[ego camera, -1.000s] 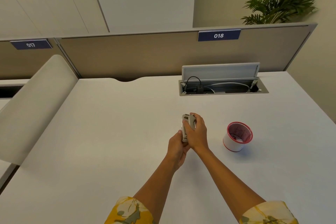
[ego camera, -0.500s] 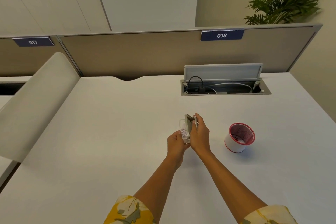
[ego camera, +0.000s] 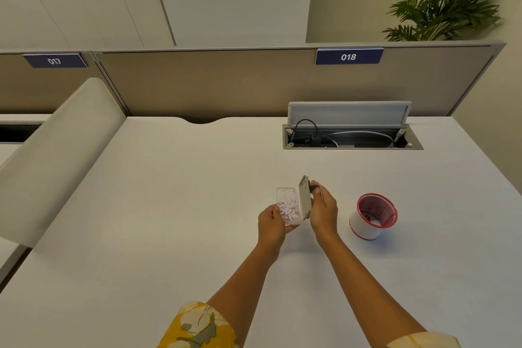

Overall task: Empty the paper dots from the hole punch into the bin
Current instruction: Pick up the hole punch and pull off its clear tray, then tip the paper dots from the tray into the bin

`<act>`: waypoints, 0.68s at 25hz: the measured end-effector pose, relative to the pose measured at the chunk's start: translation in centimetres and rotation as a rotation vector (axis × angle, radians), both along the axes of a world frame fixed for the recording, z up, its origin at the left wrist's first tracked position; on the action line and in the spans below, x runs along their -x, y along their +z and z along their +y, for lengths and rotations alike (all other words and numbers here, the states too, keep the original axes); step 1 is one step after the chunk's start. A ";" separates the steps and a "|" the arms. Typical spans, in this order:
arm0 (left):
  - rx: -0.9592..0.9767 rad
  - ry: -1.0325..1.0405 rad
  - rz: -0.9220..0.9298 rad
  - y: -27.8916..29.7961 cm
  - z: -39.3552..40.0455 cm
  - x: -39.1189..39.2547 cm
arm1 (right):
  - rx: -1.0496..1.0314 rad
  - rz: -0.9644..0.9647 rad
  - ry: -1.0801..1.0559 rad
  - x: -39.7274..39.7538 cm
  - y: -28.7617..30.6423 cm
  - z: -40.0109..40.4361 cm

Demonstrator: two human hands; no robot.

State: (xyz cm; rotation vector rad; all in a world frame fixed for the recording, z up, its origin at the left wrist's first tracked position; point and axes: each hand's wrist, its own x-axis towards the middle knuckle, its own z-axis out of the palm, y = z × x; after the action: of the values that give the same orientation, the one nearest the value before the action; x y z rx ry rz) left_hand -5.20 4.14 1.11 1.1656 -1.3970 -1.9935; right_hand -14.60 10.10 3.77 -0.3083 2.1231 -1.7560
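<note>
Above the white tabletop [ego camera: 169, 206] the left hand [ego camera: 271, 222] grips the clear tray [ego camera: 288, 206] of pink paper dots [ego camera: 287, 208] while the right hand [ego camera: 324, 213] clasps the grey hole punch [ego camera: 305, 200] – the two parts touching along one edge – with the red-rimmed bin [ego camera: 372, 217] standing near to the right.

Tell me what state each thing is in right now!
Hole punch: held in right hand, opened.
Clear tray: swung open, held by left hand, pink paper dots inside.
Bin: upright on desk.
Cable box lid: flipped up.
</note>
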 end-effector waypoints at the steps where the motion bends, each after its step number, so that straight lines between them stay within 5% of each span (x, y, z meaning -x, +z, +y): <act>1: -0.009 -0.003 0.006 0.0 -0.1 0.0 | 0.037 -0.024 0.007 0.1 0.2 0.1; 5: -0.020 -0.024 0.016 0.1 0.0 -0.1 | 0.120 -0.109 0.026 0.6 0.3 0.5; 9: -0.024 -0.004 0.000 -0.1 -0.3 -0.3 | 0.249 -0.404 -0.050 1.2 -0.5 0.8; 17: -0.032 0.068 -0.085 -1.7 -1.6 -2.0 | -0.129 -0.494 -0.223 1.0 -4.4 3.3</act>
State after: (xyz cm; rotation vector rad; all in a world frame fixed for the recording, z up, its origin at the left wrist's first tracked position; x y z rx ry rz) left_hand -3.19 2.54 -0.56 1.3080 -1.3520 -1.9473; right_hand -15.61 13.44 -0.59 0.3756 1.9410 -1.5873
